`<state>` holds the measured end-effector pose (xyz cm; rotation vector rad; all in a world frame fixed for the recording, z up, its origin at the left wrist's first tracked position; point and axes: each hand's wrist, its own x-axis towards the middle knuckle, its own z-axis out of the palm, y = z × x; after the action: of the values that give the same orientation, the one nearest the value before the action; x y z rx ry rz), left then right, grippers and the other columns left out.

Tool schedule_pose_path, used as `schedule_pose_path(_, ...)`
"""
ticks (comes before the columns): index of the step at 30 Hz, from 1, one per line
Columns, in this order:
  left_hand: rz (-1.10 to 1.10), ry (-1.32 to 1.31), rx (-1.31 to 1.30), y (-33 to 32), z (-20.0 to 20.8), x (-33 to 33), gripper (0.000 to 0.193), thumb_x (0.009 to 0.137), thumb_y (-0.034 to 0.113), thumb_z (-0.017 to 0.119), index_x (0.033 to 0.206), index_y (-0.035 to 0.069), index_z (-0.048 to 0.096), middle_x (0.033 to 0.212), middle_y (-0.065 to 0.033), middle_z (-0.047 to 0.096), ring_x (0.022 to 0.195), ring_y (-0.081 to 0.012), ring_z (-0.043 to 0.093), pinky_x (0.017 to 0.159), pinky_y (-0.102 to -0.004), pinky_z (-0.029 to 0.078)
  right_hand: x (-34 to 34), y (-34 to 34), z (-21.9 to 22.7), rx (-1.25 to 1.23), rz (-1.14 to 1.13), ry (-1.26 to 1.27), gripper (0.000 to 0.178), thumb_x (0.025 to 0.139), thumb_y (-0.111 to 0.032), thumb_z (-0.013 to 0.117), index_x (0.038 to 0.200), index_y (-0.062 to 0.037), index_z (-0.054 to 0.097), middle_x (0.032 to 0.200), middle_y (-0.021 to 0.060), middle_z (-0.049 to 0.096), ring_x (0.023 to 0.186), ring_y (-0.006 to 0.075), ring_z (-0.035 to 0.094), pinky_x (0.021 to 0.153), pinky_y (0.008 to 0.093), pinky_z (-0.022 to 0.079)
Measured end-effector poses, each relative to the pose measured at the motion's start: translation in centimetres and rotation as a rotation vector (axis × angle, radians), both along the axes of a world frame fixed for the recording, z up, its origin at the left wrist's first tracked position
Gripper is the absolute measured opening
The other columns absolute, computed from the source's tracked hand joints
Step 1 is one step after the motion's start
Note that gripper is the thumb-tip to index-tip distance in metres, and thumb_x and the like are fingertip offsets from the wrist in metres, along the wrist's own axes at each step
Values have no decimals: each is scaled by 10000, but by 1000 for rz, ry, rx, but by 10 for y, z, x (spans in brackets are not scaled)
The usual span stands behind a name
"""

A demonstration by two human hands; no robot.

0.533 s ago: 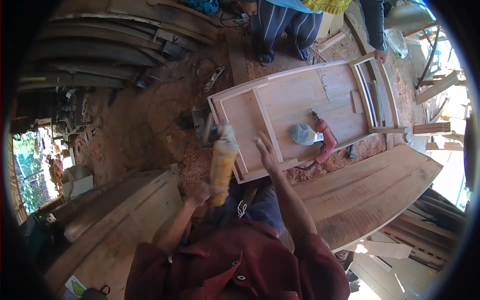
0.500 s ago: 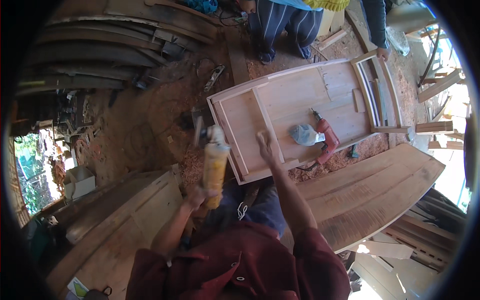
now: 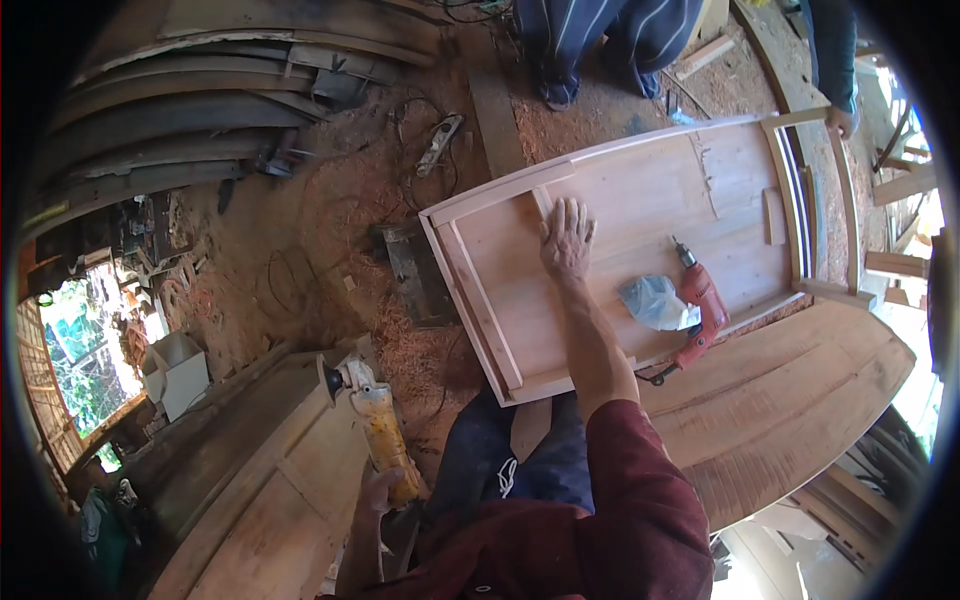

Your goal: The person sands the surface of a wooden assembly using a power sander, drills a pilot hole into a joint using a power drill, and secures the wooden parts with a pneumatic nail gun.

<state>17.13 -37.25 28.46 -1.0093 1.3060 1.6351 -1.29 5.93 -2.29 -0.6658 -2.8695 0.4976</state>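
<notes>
My left hand (image 3: pixel 380 490) is wrapped round the rear of a worn yellow angle grinder (image 3: pixel 381 432), low at the left of my legs. The grinder's head and round disc point up and away from me. With fingers stretched out, my right hand (image 3: pixel 569 240) lies over the crossbar of a framed wooden panel (image 3: pixel 500 255). Farther right on this panel rest a red power drill (image 3: pixel 708 305) and a clear plastic bag (image 3: pixel 652 300) whose contents I cannot make out.
Another person's hand (image 3: pixel 840 121) touches the panel's far right end, and striped trousers (image 3: pixel 575 45) of a person show beyond it. A curved wooden piece (image 3: pixel 780 400) lies at right, a wooden panel (image 3: pixel 300 490) at left. Shavings and a power strip (image 3: pixel 439 145) lie on the floor.
My left hand has lowered the grinder toward me and to the left. My right hand has reached farther out and now lies spread over the crossbar.
</notes>
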Motion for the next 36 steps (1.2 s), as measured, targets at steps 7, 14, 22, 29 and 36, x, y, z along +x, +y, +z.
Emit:
schedule_pose_path(7, -104, 41, 27, 8, -17, 7, 471, 759, 174, 762, 1153, -15, 587, 925, -113, 679, 782, -220, 711, 698, -360, 606, 4, 1, 7, -97, -7, -56, 618, 923, -355, 620, 1443, -72, 441, 1302, 198, 556, 1287, 422, 496, 1031, 628, 389)
schedule_pose_path(14, -99, 117, 12, 20, -19, 10, 446, 761, 161, 743, 1141, -17, 592, 914, -111, 685, 789, -206, 712, 709, -358, 604, -20, 28, 13, -353, 93, -433, 686, 821, -251, 757, 1399, -164, 399, 1124, 277, 597, 996, 476, 643, 831, 563, 519)
schedule_pose_path(22, -51, 113, -9, 17, -24, 10, 439, 759, 130, 712, 1150, -23, 584, 917, -108, 674, 792, -216, 710, 709, -350, 602, -12, 29, 28, -487, 82, -433, 695, 822, -261, 741, 1425, -153, 412, 1179, 287, 590, 1077, 483, 612, 913, 538, 505)
schedule_pose_path(29, -147, 130, 55, 31, -35, -11, 436, 764, 163, 711, 1143, -17, 593, 936, -117, 683, 792, -210, 705, 704, -347, 595, 71, 21, 41, -585, -158, -100, 614, 824, -233, 744, 1381, -81, 535, 1231, 259, 571, 1161, 438, 564, 969, 504, 491)
schedule_pose_path(36, -243, 184, -12, 46, -23, -22, 455, 752, 213, 726, 1127, -15, 608, 929, -113, 686, 798, -211, 703, 713, -352, 593, 191, 37, 76, -324, -192, -11, 517, 854, -115, 710, 1344, -54, 555, 1227, 223, 575, 1154, 411, 558, 974, 482, 472)
